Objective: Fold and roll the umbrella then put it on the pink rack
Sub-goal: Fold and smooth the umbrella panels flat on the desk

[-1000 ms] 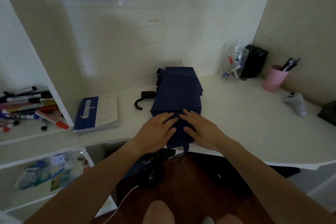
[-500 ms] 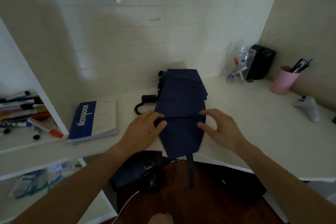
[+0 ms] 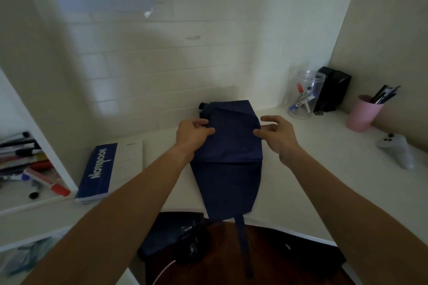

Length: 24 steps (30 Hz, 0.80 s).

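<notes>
A dark strap (image 3: pixel 243 245) hangs off the near edge of the white table (image 3: pixel 324 192). Above it the flattened navy-blue fabric umbrella (image 3: pixel 231 159) lies on the table, running away from the person. The left hand (image 3: pixel 193 134) pinches the fabric's left edge at the far part; the right hand (image 3: pixel 275 135), fingers loosely curled, touches the right edge. The umbrella lies between them.

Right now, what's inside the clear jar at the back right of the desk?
The clear jar holds a few markers: red and blue caps and a white barrel show through the wall. Their exact number is unclear, and the jar's bottom is too dim to read.
</notes>
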Each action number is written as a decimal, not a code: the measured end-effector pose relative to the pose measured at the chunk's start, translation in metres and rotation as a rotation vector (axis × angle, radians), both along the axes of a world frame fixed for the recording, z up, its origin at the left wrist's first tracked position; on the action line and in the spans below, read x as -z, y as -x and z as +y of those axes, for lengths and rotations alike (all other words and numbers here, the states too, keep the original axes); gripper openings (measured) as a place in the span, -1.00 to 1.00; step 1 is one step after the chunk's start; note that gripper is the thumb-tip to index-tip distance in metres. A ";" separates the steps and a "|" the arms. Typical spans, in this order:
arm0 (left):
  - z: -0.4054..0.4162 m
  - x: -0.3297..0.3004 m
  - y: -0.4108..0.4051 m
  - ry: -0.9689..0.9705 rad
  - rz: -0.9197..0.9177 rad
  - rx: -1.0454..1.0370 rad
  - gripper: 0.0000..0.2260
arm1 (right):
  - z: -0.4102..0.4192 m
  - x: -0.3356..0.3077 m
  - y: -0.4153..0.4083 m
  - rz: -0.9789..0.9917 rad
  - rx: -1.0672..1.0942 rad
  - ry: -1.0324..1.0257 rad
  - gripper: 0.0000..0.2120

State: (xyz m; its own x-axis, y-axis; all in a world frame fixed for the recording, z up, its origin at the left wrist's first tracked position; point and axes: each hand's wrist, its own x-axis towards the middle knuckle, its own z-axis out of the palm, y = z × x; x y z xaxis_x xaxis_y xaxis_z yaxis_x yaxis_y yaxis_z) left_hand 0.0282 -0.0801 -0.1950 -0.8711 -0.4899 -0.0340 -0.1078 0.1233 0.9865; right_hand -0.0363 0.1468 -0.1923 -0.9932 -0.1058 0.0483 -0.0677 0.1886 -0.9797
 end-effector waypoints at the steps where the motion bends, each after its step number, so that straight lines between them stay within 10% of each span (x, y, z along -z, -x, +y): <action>1: 0.000 -0.002 -0.004 0.005 0.036 0.010 -0.66 | 0.002 -0.001 -0.003 0.018 -0.018 0.019 -0.60; 14: 0.014 -0.006 -0.084 0.017 0.205 0.145 -0.85 | 0.034 -0.003 -0.067 0.282 -0.249 0.008 -0.61; 24: 0.022 0.034 -0.135 0.563 0.319 0.081 -0.84 | 0.045 0.025 -0.108 0.407 -0.141 -0.246 -0.80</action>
State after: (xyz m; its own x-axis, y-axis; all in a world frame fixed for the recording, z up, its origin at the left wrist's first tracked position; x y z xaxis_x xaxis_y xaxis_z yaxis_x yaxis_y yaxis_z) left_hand 0.1628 -0.0582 -0.2287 -0.8307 -0.2900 0.4752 0.2108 0.6262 0.7506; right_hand 0.0713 0.1921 -0.2173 -0.8744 -0.2946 0.3856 -0.4766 0.3725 -0.7963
